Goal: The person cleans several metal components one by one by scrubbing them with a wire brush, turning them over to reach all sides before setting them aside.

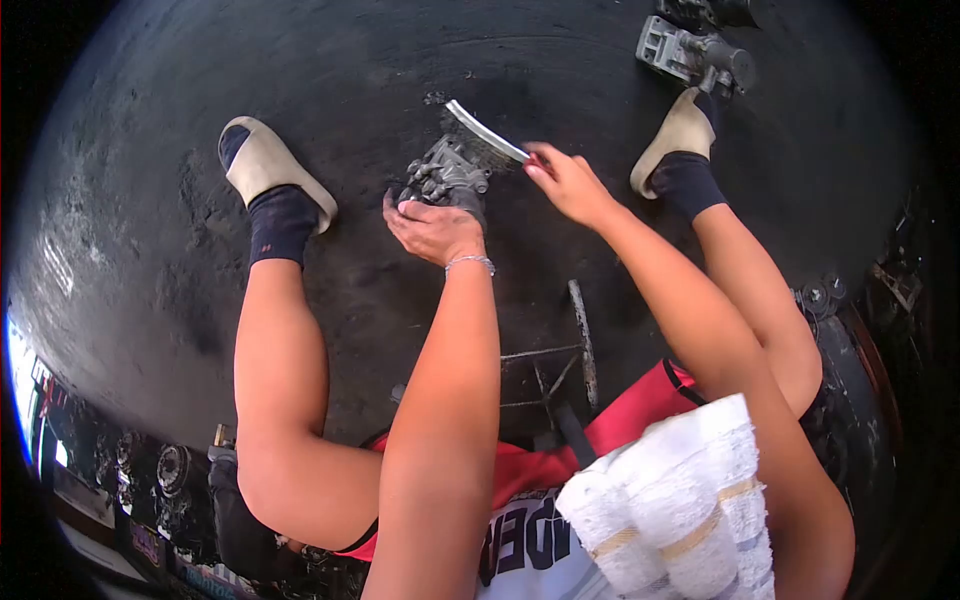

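Observation:
My left hand (432,232) is closed around the near side of a grey cast-metal machine part (447,172) with bolts and raised fittings, resting low over the dark floor. Fingers wrap its left and lower edge, and the fingertips look blackened. In my right hand (568,182) is a brush (487,130) with a long, curved, pale back, gripped at its near end. Its bristle side faces the metal part and overlaps the part's upper right edge in this view. The thumb and forefinger pinch the handle; the other fingers curl behind.
Another cast-metal housing (690,55) lies beyond my right foot, with a darker part (708,10) behind it. My sandalled feet stand either side of the work. A metal stool frame (583,345) is beneath me. A white towel (680,510) hangs in front of me. Dark machine parts (172,470) crowd the lower left.

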Tool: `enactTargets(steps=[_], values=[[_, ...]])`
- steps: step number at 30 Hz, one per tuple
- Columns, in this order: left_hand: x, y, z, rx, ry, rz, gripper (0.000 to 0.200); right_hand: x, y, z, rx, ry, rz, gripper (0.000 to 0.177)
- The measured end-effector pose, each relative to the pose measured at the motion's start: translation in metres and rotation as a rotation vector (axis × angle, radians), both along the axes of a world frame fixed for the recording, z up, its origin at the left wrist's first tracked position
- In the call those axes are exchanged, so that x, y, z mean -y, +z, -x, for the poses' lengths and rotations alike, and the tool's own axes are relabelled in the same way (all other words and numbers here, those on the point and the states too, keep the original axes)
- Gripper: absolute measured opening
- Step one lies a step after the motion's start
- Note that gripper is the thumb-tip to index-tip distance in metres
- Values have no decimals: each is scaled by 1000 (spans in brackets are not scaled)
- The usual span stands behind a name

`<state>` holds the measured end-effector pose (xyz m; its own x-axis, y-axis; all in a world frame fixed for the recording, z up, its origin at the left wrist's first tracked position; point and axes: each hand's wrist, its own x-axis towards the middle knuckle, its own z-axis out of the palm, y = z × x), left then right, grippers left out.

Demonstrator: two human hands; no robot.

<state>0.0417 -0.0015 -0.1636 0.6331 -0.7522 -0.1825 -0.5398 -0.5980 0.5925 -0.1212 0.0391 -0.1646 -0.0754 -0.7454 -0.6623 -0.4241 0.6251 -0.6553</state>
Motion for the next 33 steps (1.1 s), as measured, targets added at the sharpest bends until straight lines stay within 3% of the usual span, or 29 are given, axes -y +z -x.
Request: enactTargets(steps=[3, 5, 8, 11, 16, 19, 20, 21, 26, 29, 31, 33], values=[[1, 2, 1, 2, 13, -15, 40, -40, 5, 11, -59, -31, -78, 27], [-1, 1, 0, 22, -5, -20, 40, -57, 6, 13, 56, -131, -74, 27], [1, -1, -1, 37, 2, -26, 40, -26, -17, 5, 120, 112, -18, 23], [-1, -4, -4, 53, -4, -17, 43, 27, -45, -16, 79, 201, 107, 24], [4, 8, 4, -14, 17, -69, 40, -51, -13, 2, 130, 67, 106, 22], [2, 5, 1, 87, -44, -60, 40, -13, -30, -12, 133, 144, -2, 22], [4, 4, 4, 86, -45, -52, 40, 6, -43, -23, 122, 141, 153, 22], [4, 5, 2, 67, -43, -63, 41, 16, -42, -27, 111, 157, 144, 23], [3, 4, 1, 4, -1, -61, 41, -82, -33, 10, 142, 124, 74, 24], [3, 7, 2, 31, -32, -64, 41, -22, -41, -14, 79, 164, 49, 24], [3, 4, -1, 73, -46, -68, 41, 15, -57, -39, 62, 190, 187, 24], [-1, 4, -2, 62, -66, -78, 42, -8, -48, -29, 94, 145, 191, 23]])
